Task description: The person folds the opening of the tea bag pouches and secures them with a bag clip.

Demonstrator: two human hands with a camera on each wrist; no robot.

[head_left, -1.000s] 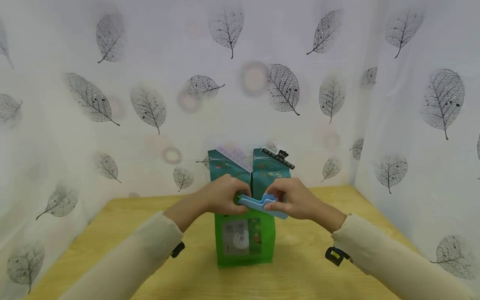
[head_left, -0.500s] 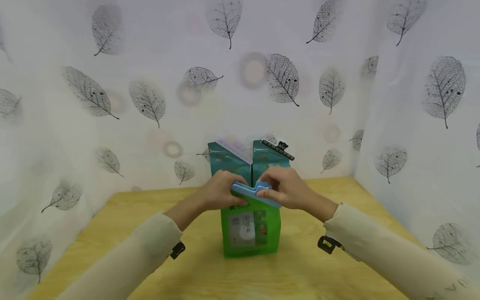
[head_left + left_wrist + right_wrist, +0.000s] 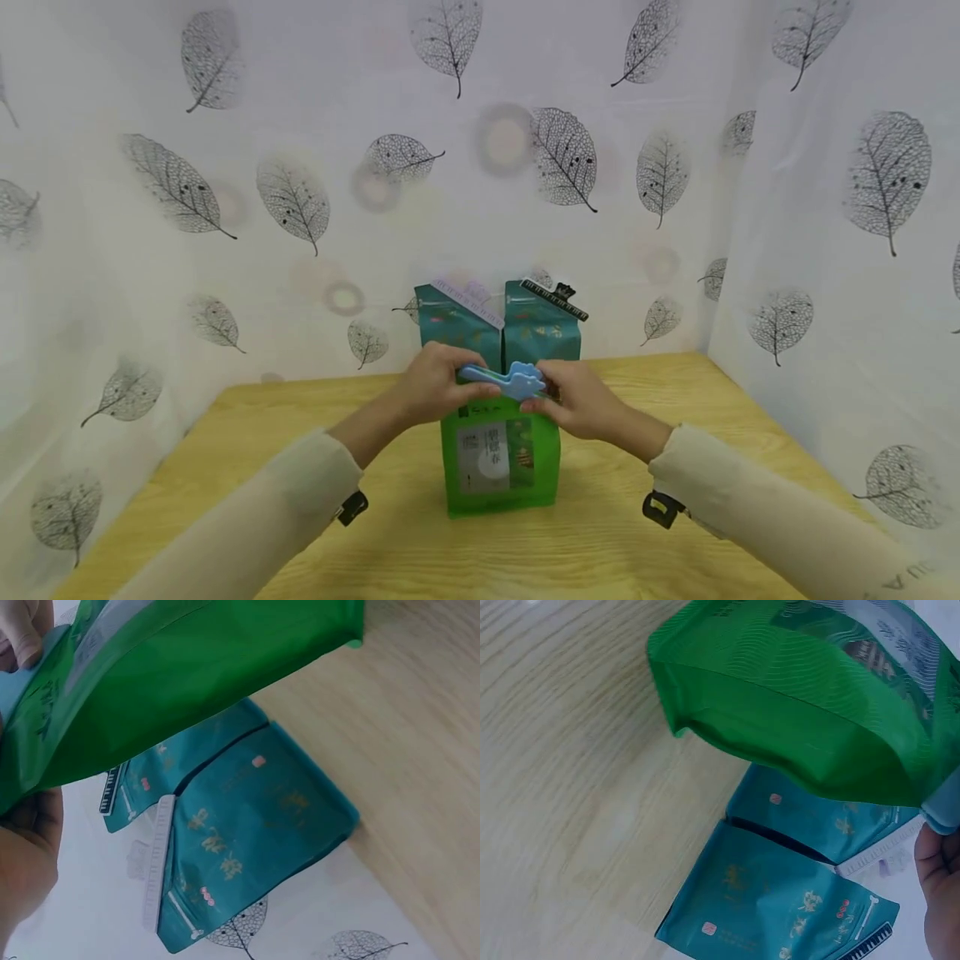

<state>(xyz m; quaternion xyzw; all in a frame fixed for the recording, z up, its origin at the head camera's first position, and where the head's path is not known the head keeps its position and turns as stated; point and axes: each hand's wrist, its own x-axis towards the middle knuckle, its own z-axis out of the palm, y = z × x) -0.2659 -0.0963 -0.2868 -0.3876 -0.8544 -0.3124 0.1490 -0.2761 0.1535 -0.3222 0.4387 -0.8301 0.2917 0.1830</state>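
A light blue bag clip (image 3: 523, 383) lies across the top of an upright green tea bag (image 3: 498, 492) with a printed label. My left hand (image 3: 431, 385) pinches the clip's left end along with the bag's top, thumb in front. At the other end, my right hand (image 3: 588, 402) grips the clip and the bag's top corner, its thumb under the clip's handle. In the right wrist view the clip's end (image 3: 943, 804) sits against the fingers. In the left wrist view the green bag (image 3: 202, 682) hides part of the left hand (image 3: 28, 859).
Behind stand two teal bags, the left one (image 3: 457, 327) closed by a pale lilac piano-key clip (image 3: 468, 304), the right one (image 3: 543, 333) by a black piano-key clip (image 3: 555, 300). A leaf-patterned curtain (image 3: 495, 225) surrounds the wooden table (image 3: 300, 467).
The green bag shifted slightly right, then stayed. The blue clip moved left and became more level. My right hand left its handle for the right end, while my left thumb came over the front.
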